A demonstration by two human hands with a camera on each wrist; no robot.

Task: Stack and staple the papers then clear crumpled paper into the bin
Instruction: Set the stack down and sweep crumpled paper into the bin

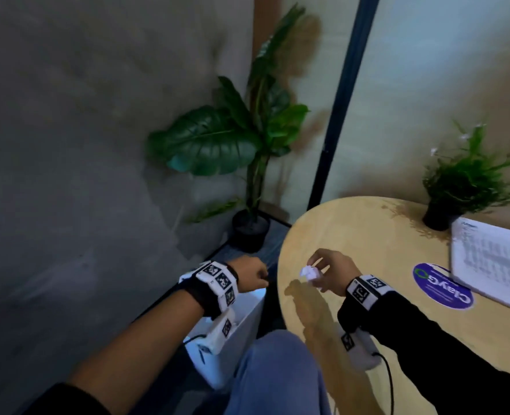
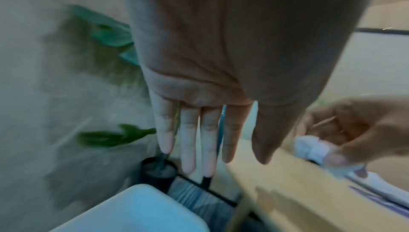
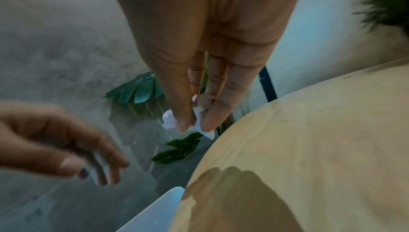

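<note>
My right hand (image 1: 315, 272) hovers over the left edge of the round wooden table (image 1: 367, 241) and pinches a small white crumpled paper (image 1: 308, 272) between thumb and fingertips. The right wrist view shows the crumpled paper (image 3: 169, 122) squeezed at the tips of my right hand (image 3: 192, 125). My left hand (image 1: 261, 278) hangs off the table's left side, above the white bin (image 1: 244, 322). Its fingers (image 2: 188, 148) are straight and hold nothing, with the bin (image 2: 132, 209) below them. A stack of printed papers (image 1: 493, 265) lies at the table's right.
A round blue sticker (image 1: 442, 286) lies on the table beside the papers, and a small potted plant (image 1: 463, 181) stands behind them. A tall leafy plant in a black pot (image 1: 250, 232) stands on the floor past the bin, near a dark post (image 1: 331, 130). My blue-jeaned knee (image 1: 277, 372) is below.
</note>
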